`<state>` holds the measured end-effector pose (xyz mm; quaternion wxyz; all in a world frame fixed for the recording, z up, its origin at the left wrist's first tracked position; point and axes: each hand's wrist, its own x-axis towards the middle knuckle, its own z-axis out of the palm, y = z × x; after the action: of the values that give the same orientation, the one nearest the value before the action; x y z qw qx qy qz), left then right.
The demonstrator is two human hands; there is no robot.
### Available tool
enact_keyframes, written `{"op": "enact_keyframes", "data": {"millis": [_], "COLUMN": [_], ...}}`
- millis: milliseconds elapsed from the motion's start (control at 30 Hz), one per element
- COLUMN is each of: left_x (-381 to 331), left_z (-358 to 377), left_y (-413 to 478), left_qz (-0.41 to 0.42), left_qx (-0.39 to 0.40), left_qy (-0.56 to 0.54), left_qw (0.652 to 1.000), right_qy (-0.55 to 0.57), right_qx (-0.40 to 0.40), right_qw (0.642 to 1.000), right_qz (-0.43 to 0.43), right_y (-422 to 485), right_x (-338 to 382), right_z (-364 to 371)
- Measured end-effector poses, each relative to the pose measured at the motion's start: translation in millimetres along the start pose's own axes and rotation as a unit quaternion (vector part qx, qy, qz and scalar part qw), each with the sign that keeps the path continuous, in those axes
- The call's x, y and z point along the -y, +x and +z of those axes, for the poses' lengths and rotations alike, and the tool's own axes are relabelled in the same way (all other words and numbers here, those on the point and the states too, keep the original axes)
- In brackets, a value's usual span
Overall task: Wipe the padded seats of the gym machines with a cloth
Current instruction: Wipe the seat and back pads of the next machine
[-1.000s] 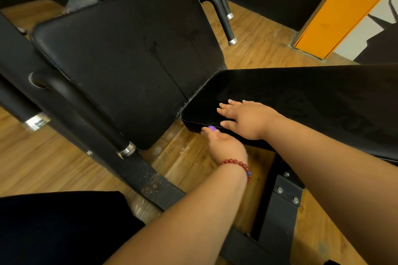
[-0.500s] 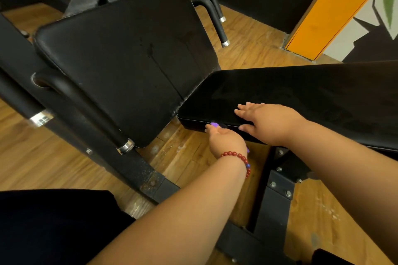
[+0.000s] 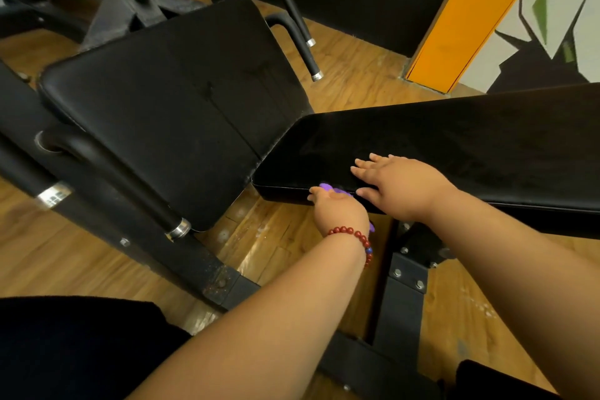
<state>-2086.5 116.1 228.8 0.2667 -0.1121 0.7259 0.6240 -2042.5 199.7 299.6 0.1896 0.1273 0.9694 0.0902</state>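
A long black padded bench seat [image 3: 470,146] runs from the centre to the right. My right hand [image 3: 402,185] lies flat on its top near the front end, fingers straight and spread. My left hand [image 3: 337,208], with a red bead bracelet on the wrist, is at the pad's front edge and holds a purple cloth [image 3: 326,187] against it. Only small bits of the cloth show above the fingers and below the wrist. A second, wider black pad [image 3: 168,114] tilts up on the left, touching the bench's end.
A black handle bar with a chrome ring [image 3: 123,185] sticks out in front of the left pad. The machine's steel frame [image 3: 402,302] stands on the wooden floor below my arms. An orange pillar [image 3: 470,10] and more black equipment stand behind.
My right hand has slid to the right along the top of the bench pad. My left hand with the cloth has followed a little along the front edge.
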Motion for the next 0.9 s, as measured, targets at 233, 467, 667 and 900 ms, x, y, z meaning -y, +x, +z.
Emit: {"op": "enact_keyframes", "data": {"millis": [233, 467, 667, 900], "left_x": [-7, -8, -5, -21], "left_z": [-16, -41, -64, -86], "left_y": [-28, -35, -32, -26], "left_qz": [0.041, 0.190, 0.343, 0.457], "left_qx": [0.069, 0.064, 0.148, 0.151], "left_qy": [0.083, 0.216, 0.347, 0.517], "left_qw": [0.993, 0.956, 0.861, 0.708], "right_qy": [0.106, 0.113, 0.115, 0.084], "right_qx": [-0.085, -0.156, -0.135, -0.115], "right_qw": [0.990, 0.977, 0.979, 0.984], "right_qz": [0.032, 0.089, 0.101, 0.102], "right_y": [-9, -34, -51, -66], "right_x": [1, -1, 0, 11], "right_z": [-1, 6, 3, 2]}}
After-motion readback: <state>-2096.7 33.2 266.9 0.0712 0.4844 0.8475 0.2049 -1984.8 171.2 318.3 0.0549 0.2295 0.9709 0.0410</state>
